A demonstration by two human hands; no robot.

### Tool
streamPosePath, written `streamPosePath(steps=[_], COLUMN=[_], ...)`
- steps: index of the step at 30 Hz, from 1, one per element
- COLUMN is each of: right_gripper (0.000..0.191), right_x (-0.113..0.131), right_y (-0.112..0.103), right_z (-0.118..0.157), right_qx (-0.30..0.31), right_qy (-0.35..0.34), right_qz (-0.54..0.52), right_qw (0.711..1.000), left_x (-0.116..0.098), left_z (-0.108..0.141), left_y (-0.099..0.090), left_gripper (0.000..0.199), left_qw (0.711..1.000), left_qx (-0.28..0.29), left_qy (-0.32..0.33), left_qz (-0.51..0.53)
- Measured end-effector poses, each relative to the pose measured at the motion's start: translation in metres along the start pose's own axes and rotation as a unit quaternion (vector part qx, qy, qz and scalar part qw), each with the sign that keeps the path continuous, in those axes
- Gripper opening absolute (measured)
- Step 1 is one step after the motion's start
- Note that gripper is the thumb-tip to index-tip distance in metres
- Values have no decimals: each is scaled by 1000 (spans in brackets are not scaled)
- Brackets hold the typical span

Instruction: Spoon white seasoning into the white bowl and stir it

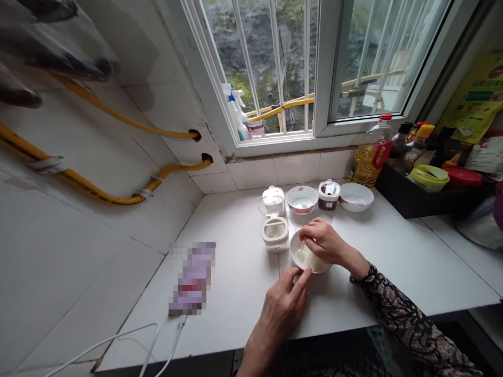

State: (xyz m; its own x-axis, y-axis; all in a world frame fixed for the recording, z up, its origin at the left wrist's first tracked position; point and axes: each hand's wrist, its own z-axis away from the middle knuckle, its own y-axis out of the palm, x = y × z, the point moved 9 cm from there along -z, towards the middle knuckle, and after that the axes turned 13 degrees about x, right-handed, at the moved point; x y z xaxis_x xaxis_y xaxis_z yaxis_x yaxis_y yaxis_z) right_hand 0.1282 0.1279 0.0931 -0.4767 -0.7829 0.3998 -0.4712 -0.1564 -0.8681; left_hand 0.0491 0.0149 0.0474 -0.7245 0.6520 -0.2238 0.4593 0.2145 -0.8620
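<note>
A white bowl (292, 257) holding a pale, powdery or creamy substance (313, 262) stands on the counter. My left hand (282, 298) is at its near rim, with fingers closed against the edge. Over the bowl, my right hand (324, 241) is closed on a white spoon (302, 248), whose lower end dips into the contents. Just left of the bowl is a container with its lid up (275, 235), with pale contents inside. Behind it are another white-lidded container (273, 198), a flower-patterned bowl (302, 201), a jar with dark contents (329, 195) and a white bowl (356, 198).
A blurred purple object (192, 277) lies on the left with a white cable (178, 335). An oil bottle (369, 157) stands at the back right, beside a black rack (408, 196) of several bottles and tubs. Yellow pipes (98, 193) run along the left wall. A barred window is behind.
</note>
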Motion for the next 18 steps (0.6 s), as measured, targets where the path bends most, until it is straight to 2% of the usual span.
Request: streamPosePath(steps=[4,7,9,13,15,18], right_gripper=[21,20,20,17,16,16], right_x=[-3,-12,-22,-45,-52,-58], right_y=[1,-3,-4,-5,-7,-10], right_z=[1,2,4,10,13,16], right_qx=[19,-4,-25,-69,-91,-110], right_qy=[17,61,102,172,191,209], right_qz=[-78,-137,-192,-324,-353,-350], right_qw=[997,989,976,928,911,907], left_x=[0,0,0,-1,-1,-1], left_z=[1,0,0,0,-1,-1], left_y=[1,0,0,-2,-2,-3], left_gripper=[45,44,44,44,44,45], left_qw=[1000,1000,1000,1000,1000,1000], left_qx=[-1,1,0,-2,-5,-7], left_qy=[0,-5,-4,0,0,2], left_qz=[-1,5,4,2,2,0])
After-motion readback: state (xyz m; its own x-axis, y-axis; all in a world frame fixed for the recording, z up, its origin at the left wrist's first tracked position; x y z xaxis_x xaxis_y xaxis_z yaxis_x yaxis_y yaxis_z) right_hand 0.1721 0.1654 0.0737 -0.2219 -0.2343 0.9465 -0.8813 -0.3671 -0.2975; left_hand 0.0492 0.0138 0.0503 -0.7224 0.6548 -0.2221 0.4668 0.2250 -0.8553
